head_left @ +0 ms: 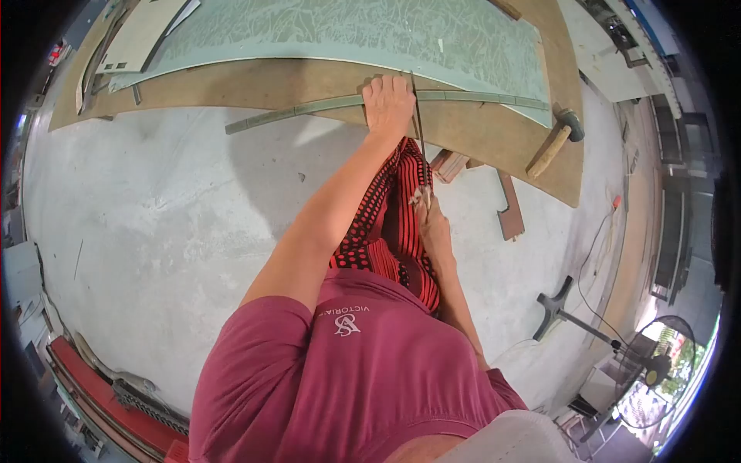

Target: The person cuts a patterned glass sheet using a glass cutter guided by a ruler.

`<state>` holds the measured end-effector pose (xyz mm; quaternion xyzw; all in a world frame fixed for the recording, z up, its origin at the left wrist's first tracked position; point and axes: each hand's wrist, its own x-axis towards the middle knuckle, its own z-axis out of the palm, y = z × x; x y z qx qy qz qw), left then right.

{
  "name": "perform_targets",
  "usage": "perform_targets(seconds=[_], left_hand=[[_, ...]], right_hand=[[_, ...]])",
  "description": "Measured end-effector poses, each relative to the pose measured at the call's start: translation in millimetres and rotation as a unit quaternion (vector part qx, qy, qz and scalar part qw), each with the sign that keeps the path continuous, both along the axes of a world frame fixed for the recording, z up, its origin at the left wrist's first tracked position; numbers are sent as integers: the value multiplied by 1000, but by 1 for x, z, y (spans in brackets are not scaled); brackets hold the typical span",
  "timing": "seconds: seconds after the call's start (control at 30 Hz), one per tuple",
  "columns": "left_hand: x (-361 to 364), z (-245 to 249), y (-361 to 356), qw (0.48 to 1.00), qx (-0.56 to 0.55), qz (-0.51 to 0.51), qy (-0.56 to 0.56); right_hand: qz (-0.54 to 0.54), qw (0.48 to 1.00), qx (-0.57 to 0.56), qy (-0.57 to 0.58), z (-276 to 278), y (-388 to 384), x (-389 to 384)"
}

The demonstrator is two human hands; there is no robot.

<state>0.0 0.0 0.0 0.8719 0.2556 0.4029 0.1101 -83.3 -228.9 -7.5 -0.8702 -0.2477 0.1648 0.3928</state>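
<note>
A long, slightly curved green strip (309,106), which looks like split bamboo with joints along it, lies across the near edge of the brown table (231,94). Its left end sticks out past that edge. My left hand (388,104) is closed over the strip and presses it near the table edge. Just right of those fingers, a long thin saw (419,127) crosses the strip, its dark blade pointing away from me. Below the table edge my right hand (434,224) is closed around the saw's pale handle end. Teeth are too small to make out.
A green patterned sheet (347,31) covers much of the table. At the right corner lies a black-headed mallet (546,153). Wood blocks (448,166) and a notched brown board (509,208) are below the edge. A fan (656,369) stands at lower right, its cable on the floor.
</note>
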Motion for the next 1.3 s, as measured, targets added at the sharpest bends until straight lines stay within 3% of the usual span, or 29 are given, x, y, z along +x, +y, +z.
perform_targets(seconds=[0.07, 0.17, 0.47, 0.63, 0.83, 1.03, 1.3], left_hand=[[-4, -3, 2, 999, -14, 9, 37], [2, 4, -1, 1000, 1, 10, 6], [1, 6, -1, 1000, -3, -2, -9], [3, 7, -2, 1000, 3, 5, -10], [4, 7, 0, 1000, -1, 0, -27], [0, 4, -1, 1000, -10, -1, -1], [1, 8, 1, 1000, 7, 11, -6]], right_hand=[[-17, 996, -85, 23, 12, 25, 14], [1, 991, -130, 18, 39, 54, 42], [-31, 997, -55, 33, 21, -7, -13], [1, 993, -122, 2, 35, 34, 29], [7, 998, -45, -38, 17, 35, 31], [-18, 997, -70, 32, 11, -7, -10], [7, 991, -132, 14, 33, 52, 39]])
